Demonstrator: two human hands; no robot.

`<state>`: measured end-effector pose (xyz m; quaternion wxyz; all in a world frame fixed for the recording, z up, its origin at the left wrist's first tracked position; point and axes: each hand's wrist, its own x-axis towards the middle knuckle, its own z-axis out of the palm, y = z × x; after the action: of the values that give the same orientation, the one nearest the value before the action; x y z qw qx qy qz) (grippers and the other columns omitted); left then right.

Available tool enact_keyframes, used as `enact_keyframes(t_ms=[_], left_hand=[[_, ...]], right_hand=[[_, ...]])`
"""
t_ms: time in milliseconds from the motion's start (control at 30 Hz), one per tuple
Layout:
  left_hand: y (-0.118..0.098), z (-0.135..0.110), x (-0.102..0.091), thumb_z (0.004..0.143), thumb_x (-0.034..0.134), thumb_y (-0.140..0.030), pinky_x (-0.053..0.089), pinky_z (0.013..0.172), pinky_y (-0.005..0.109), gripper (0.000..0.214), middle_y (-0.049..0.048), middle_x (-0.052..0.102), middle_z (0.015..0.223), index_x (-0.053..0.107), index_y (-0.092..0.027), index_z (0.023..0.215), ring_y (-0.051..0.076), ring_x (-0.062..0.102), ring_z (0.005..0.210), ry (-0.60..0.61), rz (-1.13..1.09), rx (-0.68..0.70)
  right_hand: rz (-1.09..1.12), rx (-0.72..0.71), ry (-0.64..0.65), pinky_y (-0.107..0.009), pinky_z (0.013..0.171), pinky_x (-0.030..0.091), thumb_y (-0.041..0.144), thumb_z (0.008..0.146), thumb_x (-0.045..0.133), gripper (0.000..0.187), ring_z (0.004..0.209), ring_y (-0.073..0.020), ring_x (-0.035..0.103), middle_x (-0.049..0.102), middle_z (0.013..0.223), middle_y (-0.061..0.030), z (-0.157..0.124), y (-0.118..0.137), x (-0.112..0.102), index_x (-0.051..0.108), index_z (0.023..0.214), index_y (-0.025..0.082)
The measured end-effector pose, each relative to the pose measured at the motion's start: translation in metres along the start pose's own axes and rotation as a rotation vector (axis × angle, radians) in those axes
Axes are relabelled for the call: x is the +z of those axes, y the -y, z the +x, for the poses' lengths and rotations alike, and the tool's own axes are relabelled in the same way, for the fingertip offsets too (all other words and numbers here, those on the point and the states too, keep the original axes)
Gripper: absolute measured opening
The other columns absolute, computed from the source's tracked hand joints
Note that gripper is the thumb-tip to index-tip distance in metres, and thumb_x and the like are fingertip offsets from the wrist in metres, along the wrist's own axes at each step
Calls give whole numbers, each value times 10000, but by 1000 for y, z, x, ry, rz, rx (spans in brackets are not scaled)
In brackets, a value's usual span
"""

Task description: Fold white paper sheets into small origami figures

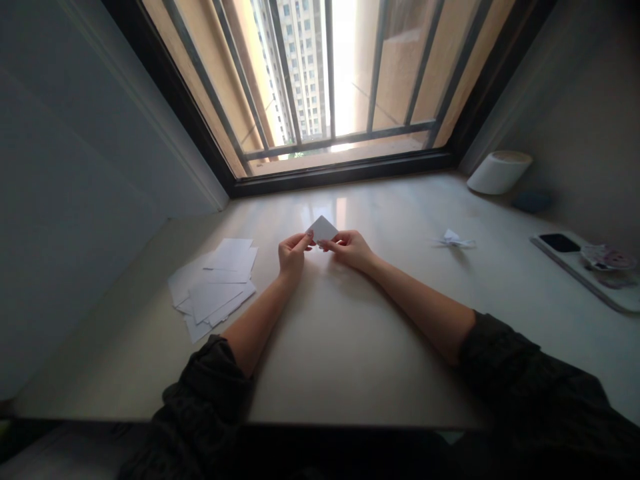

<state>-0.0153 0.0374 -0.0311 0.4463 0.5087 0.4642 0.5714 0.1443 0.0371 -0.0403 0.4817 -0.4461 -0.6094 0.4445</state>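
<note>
Between my two hands is a small white piece of paper, its upper corner pointing toward the window like a diamond. My left hand pinches its left side, thumb on the face turned to me. On the right side, my right hand grips it with thumb and fingers closed. The lower part of the paper is partly covered by my fingers, so I cannot tell how it is folded. To the left of my left hand lies a loose pile of white paper sheets.
A folded white paper figure sits to the right. Further right are a phone with a crumpled item on it and a white cylindrical object. Behind the pale tabletop stands a barred window.
</note>
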Motion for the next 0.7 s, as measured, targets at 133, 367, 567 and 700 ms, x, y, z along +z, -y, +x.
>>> enact_keyframes(t_ms=[133,367,567,700], left_hand=[[0,-1,1,725,686,-525,456,634,283,357,35,669,651,718,-177,656,144,580,630,-3,17,2],[4,11,-7,744,650,-551,451,627,267,397,62,714,797,742,-171,813,138,617,672,-124,-41,-20],[5,15,-12,807,573,-588,457,655,258,466,82,714,878,722,-166,937,139,629,711,-25,12,17],[3,9,-7,769,609,-617,444,676,270,462,56,685,781,721,-169,789,163,603,748,207,163,106]], right_hand=[[3,14,2,-268,541,428,598,655,716,429,567,-154,608,732,698,-74,0,2,0,723,660,170],[-52,10,24,-257,499,376,587,655,723,425,512,-143,571,686,590,-49,-3,0,-1,714,626,163],[59,7,-101,-291,645,468,558,674,729,399,632,-182,646,719,663,-77,-1,1,-3,717,624,163],[57,29,-81,-298,653,474,570,658,739,406,631,-184,644,723,659,-75,0,2,-4,729,636,165]])
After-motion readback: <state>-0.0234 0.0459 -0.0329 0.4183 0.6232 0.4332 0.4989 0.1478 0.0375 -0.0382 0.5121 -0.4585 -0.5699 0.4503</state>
